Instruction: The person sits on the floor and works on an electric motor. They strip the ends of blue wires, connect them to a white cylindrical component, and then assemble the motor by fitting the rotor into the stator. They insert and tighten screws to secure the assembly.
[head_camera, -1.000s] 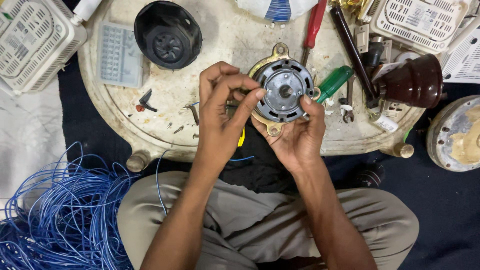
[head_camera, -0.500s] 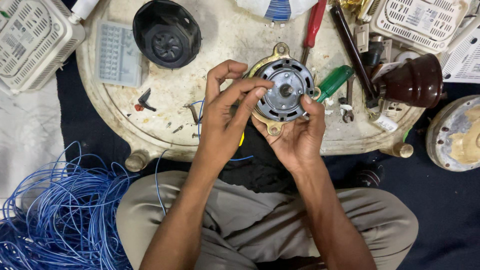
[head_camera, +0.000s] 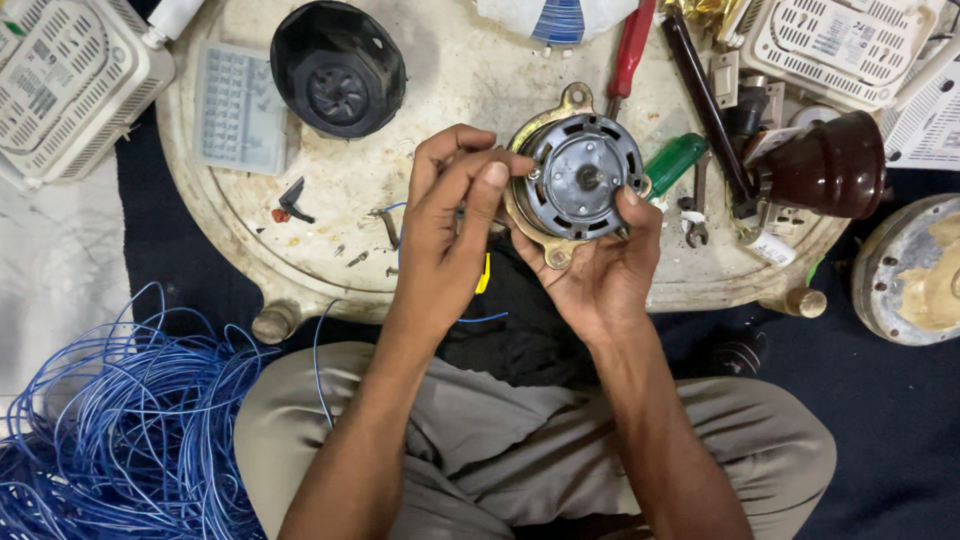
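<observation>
A round grey fan motor (head_camera: 580, 175) with a brass-coloured bracket ring and a short centre shaft is held up over the near edge of a round, stained white table (head_camera: 440, 80). My right hand (head_camera: 600, 265) cups it from below, thumb on its right rim. My left hand (head_camera: 450, 225) is at its left side, thumb and fingertips pressed on the rim. A yellow wire end (head_camera: 484, 275) and thin blue wires hang beneath my left hand.
On the table lie a black motor cover (head_camera: 338, 68), a grey ridged plate (head_camera: 238, 108), a red-handled screwdriver (head_camera: 628, 55), a green-handled one (head_camera: 675, 162), a spanner (head_camera: 697, 205) and a dark brown cup (head_camera: 830, 165). White vented housings (head_camera: 65, 85) sit at both top corners. Blue wire coils (head_camera: 110, 430) lie at lower left.
My left hand shifted at the motor's left rim: the fingers spread open half a second ago and now press on the rim again. The motor has stayed in my right hand.
</observation>
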